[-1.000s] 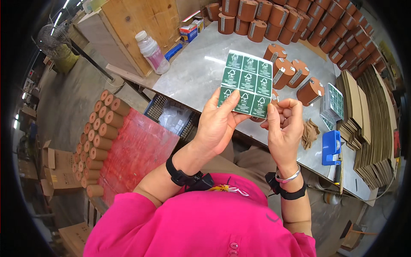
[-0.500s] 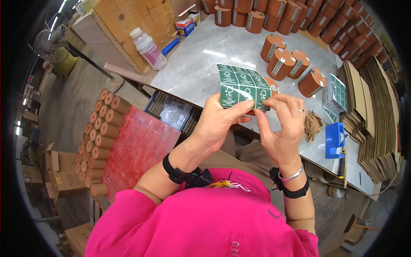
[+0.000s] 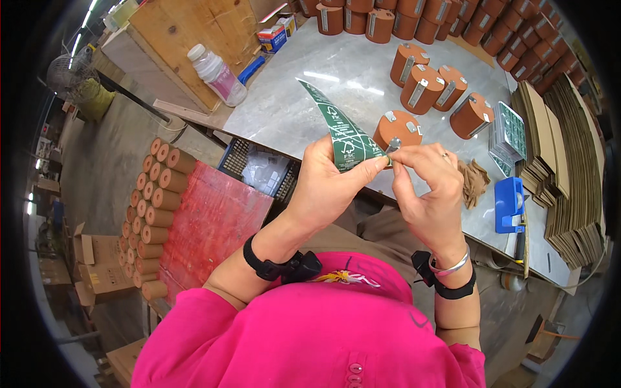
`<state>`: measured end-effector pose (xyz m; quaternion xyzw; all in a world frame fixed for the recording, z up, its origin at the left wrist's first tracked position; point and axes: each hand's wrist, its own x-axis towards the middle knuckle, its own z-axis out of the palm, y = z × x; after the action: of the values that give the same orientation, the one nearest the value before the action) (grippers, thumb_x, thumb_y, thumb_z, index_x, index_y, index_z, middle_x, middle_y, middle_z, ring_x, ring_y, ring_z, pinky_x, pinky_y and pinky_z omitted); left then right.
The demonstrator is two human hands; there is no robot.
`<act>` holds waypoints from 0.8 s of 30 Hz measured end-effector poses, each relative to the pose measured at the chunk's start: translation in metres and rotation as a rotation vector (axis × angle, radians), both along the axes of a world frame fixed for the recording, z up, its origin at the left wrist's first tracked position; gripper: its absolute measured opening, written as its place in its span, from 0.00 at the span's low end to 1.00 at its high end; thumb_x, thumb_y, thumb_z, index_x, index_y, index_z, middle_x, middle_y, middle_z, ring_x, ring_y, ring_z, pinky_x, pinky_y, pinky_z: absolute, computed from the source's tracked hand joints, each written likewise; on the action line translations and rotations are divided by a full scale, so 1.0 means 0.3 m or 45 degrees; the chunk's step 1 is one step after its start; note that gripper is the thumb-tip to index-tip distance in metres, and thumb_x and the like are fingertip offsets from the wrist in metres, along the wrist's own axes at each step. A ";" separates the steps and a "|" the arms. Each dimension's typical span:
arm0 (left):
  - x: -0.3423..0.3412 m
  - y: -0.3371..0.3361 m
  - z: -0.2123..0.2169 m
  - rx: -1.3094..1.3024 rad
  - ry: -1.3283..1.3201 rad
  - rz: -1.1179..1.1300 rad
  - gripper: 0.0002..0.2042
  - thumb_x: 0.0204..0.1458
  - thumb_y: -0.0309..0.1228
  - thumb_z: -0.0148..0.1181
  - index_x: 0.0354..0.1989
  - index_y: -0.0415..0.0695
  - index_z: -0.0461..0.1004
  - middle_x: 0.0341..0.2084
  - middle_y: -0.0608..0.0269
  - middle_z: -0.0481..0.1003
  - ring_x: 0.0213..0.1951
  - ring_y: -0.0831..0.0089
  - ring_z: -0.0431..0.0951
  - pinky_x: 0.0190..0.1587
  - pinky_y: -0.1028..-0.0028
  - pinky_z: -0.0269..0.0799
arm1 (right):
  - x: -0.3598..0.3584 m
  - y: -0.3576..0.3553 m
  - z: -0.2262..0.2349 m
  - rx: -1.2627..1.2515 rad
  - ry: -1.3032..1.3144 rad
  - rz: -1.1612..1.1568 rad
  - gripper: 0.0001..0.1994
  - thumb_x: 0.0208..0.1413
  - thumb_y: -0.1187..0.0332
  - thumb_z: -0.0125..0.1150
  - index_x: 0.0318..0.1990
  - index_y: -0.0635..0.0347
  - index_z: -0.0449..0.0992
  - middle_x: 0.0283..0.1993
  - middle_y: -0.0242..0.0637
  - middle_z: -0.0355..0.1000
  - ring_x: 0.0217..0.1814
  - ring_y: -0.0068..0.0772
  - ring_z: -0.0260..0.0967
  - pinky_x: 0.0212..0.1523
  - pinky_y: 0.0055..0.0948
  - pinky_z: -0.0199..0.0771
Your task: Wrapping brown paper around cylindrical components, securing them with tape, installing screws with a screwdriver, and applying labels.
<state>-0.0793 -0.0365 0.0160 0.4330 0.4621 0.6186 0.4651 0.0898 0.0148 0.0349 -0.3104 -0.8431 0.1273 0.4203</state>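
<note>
A green sheet of stickers [image 3: 346, 132] with white print is bent upward in my left hand [image 3: 333, 178], pinched between thumb and fingers. At the sheet's right edge my right hand [image 3: 430, 184] has thumb and forefinger pressed together beside my left thumb. A small piece seems to be in that pinch, though it is too small to make out clearly. Just beyond my hands stands a brown cylindrical box [image 3: 396, 128] with metal fittings on its top. Several similar brown boxes [image 3: 424, 89] stand farther back on the grey table [image 3: 291, 84].
A stack of green sticker sheets [image 3: 508, 132], a blue tape dispenser [image 3: 508, 205] and crumpled brown paper [image 3: 474, 182] lie to the right, beside flat cardboard [image 3: 569, 174]. A plastic bottle [image 3: 218, 76] stands at left. Brown tubes [image 3: 158, 197] are stacked by a red board [image 3: 210, 220].
The sticker sheet has gone from nearly flat to curled and tilted, uncovering the brown box behind it. My right thumb and forefinger have closed together at its edge.
</note>
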 end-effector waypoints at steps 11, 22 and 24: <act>-0.020 0.025 0.010 0.089 -0.015 -0.086 0.05 0.54 0.22 0.64 0.38 0.38 0.78 0.32 0.68 0.79 0.33 0.84 0.75 0.37 0.78 0.73 | 0.009 0.047 -0.008 -0.220 0.197 0.077 0.03 0.51 0.78 0.63 0.34 0.63 0.77 0.32 0.36 0.76 0.37 0.31 0.72 0.42 0.30 0.63; -0.624 0.371 -0.162 -0.545 0.154 0.526 0.10 0.52 0.25 0.66 0.42 0.38 0.77 0.35 0.57 0.82 0.35 0.74 0.83 0.33 0.74 0.76 | 0.107 0.045 -0.036 -0.506 0.647 -0.246 0.05 0.62 0.76 0.57 0.33 0.66 0.74 0.30 0.22 0.67 0.28 0.11 0.58 0.28 0.15 0.55; -0.687 0.410 -0.166 -0.704 0.426 0.549 0.14 0.51 0.28 0.67 0.44 0.36 0.75 0.35 0.53 0.82 0.35 0.69 0.83 0.34 0.70 0.77 | 0.111 0.041 -0.063 -0.447 0.526 -0.270 0.04 0.60 0.77 0.58 0.33 0.67 0.73 0.29 0.27 0.68 0.32 0.17 0.62 0.34 0.19 0.61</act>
<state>-0.2853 0.0866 -0.0337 0.2793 0.7613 0.4750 0.3418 0.1232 0.0270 0.0159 -0.4322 -0.6675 0.2872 0.5339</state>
